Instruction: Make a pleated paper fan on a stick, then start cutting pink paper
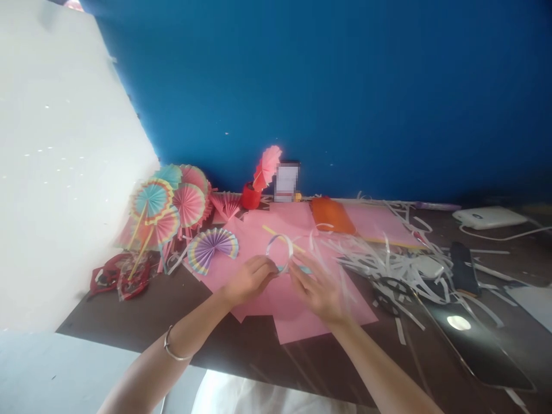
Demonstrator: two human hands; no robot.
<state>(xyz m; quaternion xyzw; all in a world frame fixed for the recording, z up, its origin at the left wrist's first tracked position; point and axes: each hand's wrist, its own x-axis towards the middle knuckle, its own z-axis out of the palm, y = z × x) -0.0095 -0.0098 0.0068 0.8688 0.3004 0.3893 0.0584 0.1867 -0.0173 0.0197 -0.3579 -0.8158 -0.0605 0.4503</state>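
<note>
Over the pink paper sheets [297,322], my left hand [254,278] pinches the lower left of a pale paper strip [290,251] curled into a ring. Facing it, my right hand [317,289] has its fingers closed on the ring's lower right. A light blue piece [305,269] shows beside the right fingertips, and a thin yellow strip [272,231] lies behind the ring. To the left of my hands rests a purple pleated paper fan [213,248], partly spread, with striped edges.
Finished-looking round paper fans [152,200] cluster at the left. A red tape roll [250,196] stands by the blue wall. White paper scraps [388,267] heap at the right, near a dark phone [483,351] and a white power bank [489,217]. An orange packet [332,215] lies behind.
</note>
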